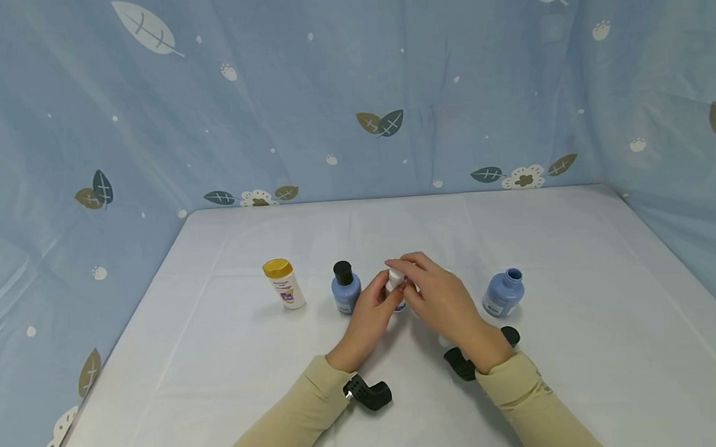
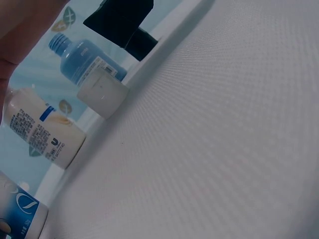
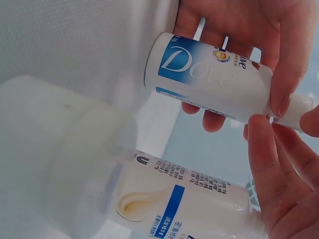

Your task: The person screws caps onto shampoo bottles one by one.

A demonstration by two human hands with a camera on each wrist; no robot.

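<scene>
My left hand (image 1: 369,317) grips a small white Dove bottle (image 3: 204,82) with a blue label, its fingers behind the body and the thumb in front near the neck. The right hand (image 1: 443,304) is at the top of this bottle, its fingers pinching the white cap (image 3: 295,110). Whether the cap is loose cannot be made out. A second white bottle (image 3: 184,194) with printed text stands beside the held one; in the head view the right hand mostly hides it. Left of my left hand stands a blue bottle (image 1: 346,295) with a black cap.
A white bottle with a gold cap (image 1: 285,284) stands farther left on the white table (image 1: 252,397). To the right is an uncapped blue bottle (image 1: 503,294). A translucent whitish cap or jar (image 2: 103,93) sits near the right wrist. Blue patterned cloth (image 1: 323,80) surrounds the table.
</scene>
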